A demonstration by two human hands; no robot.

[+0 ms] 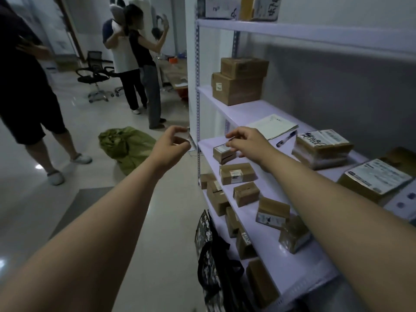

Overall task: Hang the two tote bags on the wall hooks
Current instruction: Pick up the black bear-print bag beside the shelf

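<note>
A camouflage-patterned tote bag with black handles hangs low against the front edge of the white shelf unit, below my forearms. More dark fabric lies just right of it; I cannot tell whether that is a second bag. My left hand is stretched out in front of the shelf post, fingers curled and apart, holding nothing. My right hand hovers over a small cardboard box on the shelf, fingertips at its top edge, palm down.
The shelves carry several taped cardboard parcels, papers and a pen. A green sack lies on the floor. People stand at the left and further back, near an office chair.
</note>
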